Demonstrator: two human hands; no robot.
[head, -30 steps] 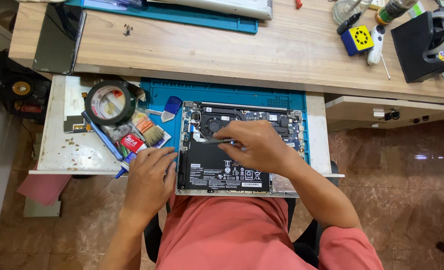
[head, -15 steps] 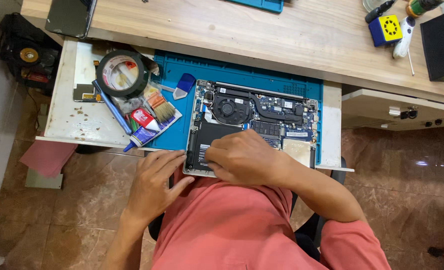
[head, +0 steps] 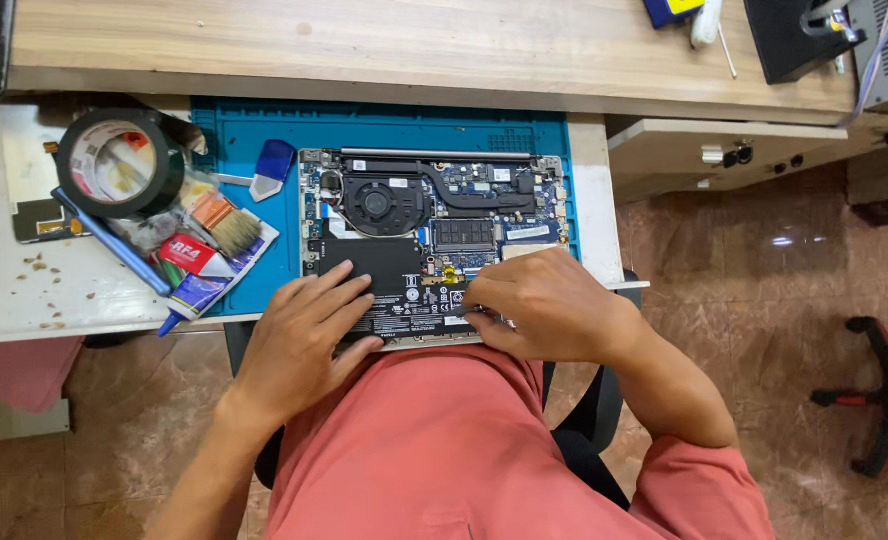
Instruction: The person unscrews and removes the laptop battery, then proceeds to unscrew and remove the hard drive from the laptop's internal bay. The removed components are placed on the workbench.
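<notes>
An opened laptop (head: pixel 444 200) lies bottom-up on a blue work mat (head: pixel 264 125), showing its fan (head: pixel 376 203), circuit board and black battery (head: pixel 379 262). My left hand (head: pixel 304 335) rests flat on the battery's front left part with its fingers spread and holds nothing. My right hand (head: pixel 544 305) is curled at the laptop's front edge, right of the battery. Its fingertips pinch a thin tool that barely shows beneath them.
Left of the laptop lie a black tape roll (head: pixel 119 162), a paintbrush (head: pixel 226 225), a blue scraper (head: pixel 269 168), a glue tube (head: pixel 199 290) and a blue pen (head: pixel 114 240). A wooden desk (head: pixel 364 40) runs behind. A chair base (head: pixel 879 400) stands on the floor, right.
My right hand has drawn back from the laptop's middle to its front edge. My left hand has slid from beside the laptop onto the battery. The view has moved closer.
</notes>
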